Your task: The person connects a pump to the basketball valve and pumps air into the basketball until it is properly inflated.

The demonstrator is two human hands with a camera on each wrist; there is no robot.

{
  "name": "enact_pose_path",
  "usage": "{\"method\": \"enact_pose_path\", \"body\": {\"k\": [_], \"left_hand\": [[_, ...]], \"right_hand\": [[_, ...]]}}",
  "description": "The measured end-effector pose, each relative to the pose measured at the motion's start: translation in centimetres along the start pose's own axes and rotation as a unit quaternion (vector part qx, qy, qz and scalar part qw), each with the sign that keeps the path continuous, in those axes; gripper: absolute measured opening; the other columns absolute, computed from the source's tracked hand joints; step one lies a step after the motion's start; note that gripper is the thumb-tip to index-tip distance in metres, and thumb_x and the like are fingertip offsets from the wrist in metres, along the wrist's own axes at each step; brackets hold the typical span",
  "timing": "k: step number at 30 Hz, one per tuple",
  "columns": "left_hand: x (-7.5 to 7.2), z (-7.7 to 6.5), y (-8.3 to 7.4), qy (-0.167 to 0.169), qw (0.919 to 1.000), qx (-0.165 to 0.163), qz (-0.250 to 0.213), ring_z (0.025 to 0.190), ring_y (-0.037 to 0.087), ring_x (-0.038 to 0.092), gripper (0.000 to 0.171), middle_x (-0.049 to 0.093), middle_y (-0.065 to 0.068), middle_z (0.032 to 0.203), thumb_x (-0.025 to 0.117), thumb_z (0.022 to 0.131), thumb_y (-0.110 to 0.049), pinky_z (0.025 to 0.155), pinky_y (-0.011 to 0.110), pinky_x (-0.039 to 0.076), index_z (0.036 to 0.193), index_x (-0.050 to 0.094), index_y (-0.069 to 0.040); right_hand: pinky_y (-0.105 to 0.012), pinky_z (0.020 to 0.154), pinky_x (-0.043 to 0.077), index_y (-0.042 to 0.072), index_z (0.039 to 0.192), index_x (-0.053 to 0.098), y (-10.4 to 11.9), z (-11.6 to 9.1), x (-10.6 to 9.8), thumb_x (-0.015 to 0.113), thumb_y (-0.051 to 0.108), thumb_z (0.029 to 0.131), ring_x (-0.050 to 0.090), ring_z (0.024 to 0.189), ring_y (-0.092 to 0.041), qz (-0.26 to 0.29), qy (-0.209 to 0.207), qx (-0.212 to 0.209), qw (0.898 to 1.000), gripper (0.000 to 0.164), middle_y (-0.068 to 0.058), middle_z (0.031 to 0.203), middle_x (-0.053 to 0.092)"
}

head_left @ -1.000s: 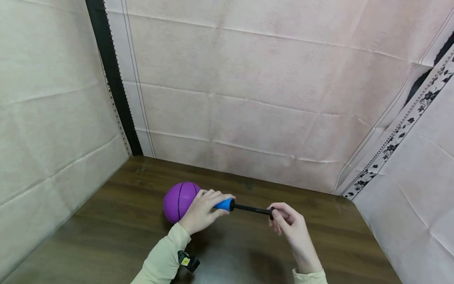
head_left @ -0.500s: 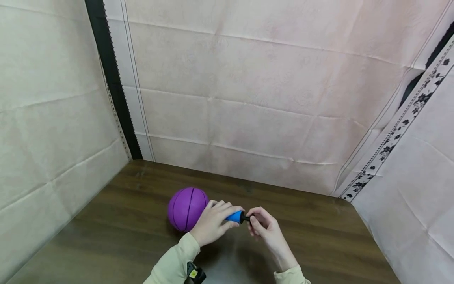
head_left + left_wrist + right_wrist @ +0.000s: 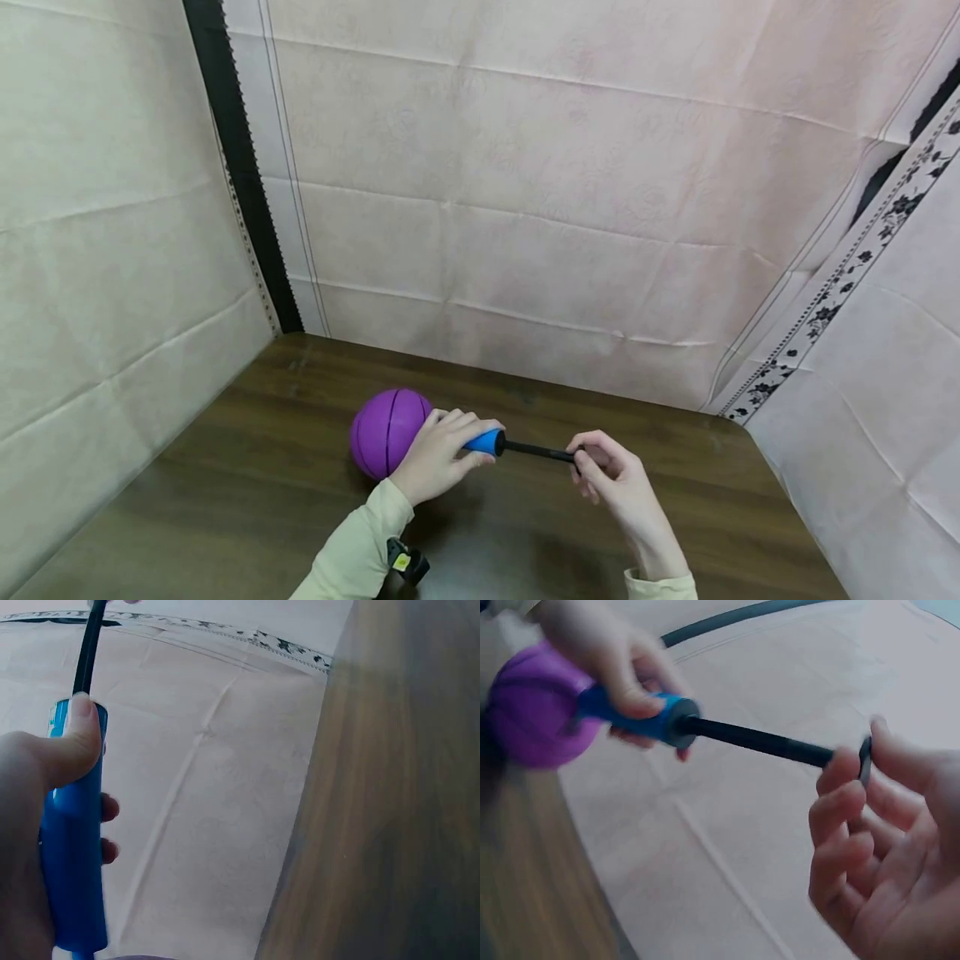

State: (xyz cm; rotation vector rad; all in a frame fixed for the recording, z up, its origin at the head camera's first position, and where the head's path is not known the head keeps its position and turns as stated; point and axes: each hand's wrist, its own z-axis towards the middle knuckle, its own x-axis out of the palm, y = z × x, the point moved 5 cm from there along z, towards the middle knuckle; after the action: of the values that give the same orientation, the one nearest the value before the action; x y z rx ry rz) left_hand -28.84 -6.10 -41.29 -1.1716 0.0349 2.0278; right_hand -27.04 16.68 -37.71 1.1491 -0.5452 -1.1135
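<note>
A blue hand pump (image 3: 73, 855) lies in the grip of my left hand (image 3: 435, 458), thumb along its front end in the left wrist view. Its black rod (image 3: 765, 741) is drawn well out of the barrel to the right. At the rod's end my right hand (image 3: 622, 492) pinches the small black handle (image 3: 865, 759) between thumb and fingers. Just left of the left hand is a purple ball (image 3: 388, 433) with dark seam lines. The pump's rear end points at the ball in the right wrist view; the left hand covers that junction in the head view.
Beneath the hands is a dark wooden table (image 3: 247, 500). Pale creased cloth walls (image 3: 525, 208) stand behind it and at both sides. A small black camera (image 3: 408, 562) is strapped at the left wrist.
Half a second ago the rod was pushed in with the hands close together. Now the right hand has drawn it out to the right, and the ball and left hand have shifted slightly left.
</note>
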Motion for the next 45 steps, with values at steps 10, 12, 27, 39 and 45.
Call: {"method": "enact_pose_path", "body": {"k": [10, 12, 27, 39, 45], "left_hand": [[1.9, -0.2, -1.4, 0.013, 0.9993, 0.021, 0.03, 0.099, 0.009, 0.057, 0.036, 0.065, -0.011, 0.107, 0.059, 0.092, -0.044, 0.092, 0.037, 0.038, 0.125, 0.058, -0.03], [1.8, -0.1, -1.4, 0.028, 0.9994, 0.019, 0.006, 0.099, 0.008, 0.056, 0.037, 0.064, -0.012, 0.106, 0.059, 0.092, -0.046, 0.092, 0.036, 0.038, 0.125, 0.058, -0.03], [0.5, 0.2, -0.2, 0.007, 0.9997, 0.006, 0.021, 0.104, 0.011, 0.057, 0.039, 0.065, -0.01, 0.112, 0.062, 0.091, -0.043, 0.094, 0.04, 0.039, 0.128, 0.056, -0.033], [1.9, -0.1, -1.3, 0.035, 0.9983, 0.042, 0.017, 0.104, 0.01, 0.054, 0.039, 0.062, -0.011, 0.107, 0.058, 0.092, -0.042, 0.097, 0.039, 0.037, 0.13, 0.056, -0.033], [0.7, 0.1, 0.1, 0.04, 0.9988, 0.026, -0.008, 0.106, 0.011, 0.056, 0.038, 0.064, -0.011, 0.111, 0.06, 0.091, -0.043, 0.097, 0.041, 0.039, 0.128, 0.055, -0.035]], "right_hand": [[-0.024, 0.047, 0.038, -0.007, 0.106, 0.047, -4.2, 1.5, 3.9, 0.042, 0.013, 0.104, 0.049, 0.058, -0.006, 0.033, 0.04, 0.038, 0.998, 0.021, 0.003, 0.076, 0.052], [-0.025, 0.05, 0.04, -0.005, 0.108, 0.049, -4.0, 1.4, 3.8, 0.044, 0.016, 0.104, 0.049, 0.06, -0.006, 0.026, 0.044, 0.058, 0.997, 0.022, 0.001, 0.077, 0.054], [-0.028, 0.044, 0.034, 0.013, 0.102, 0.058, -0.2, -0.1, 0.1, 0.041, 0.006, 0.103, 0.05, 0.059, -0.003, 0.037, 0.014, 0.001, 0.999, 0.019, 0.007, 0.071, 0.056], [-0.028, 0.044, 0.038, -0.008, 0.106, 0.05, -3.6, 1.4, 4.5, 0.039, 0.011, 0.105, 0.049, 0.057, -0.004, 0.021, 0.094, 0.019, 0.995, 0.022, -0.012, 0.071, 0.05], [-0.026, 0.05, 0.041, -0.005, 0.107, 0.054, -1.3, 0.5, 2.4, 0.039, 0.016, 0.105, 0.049, 0.059, -0.006, 0.02, 0.071, 0.033, 0.997, 0.026, -0.004, 0.076, 0.054]]}}
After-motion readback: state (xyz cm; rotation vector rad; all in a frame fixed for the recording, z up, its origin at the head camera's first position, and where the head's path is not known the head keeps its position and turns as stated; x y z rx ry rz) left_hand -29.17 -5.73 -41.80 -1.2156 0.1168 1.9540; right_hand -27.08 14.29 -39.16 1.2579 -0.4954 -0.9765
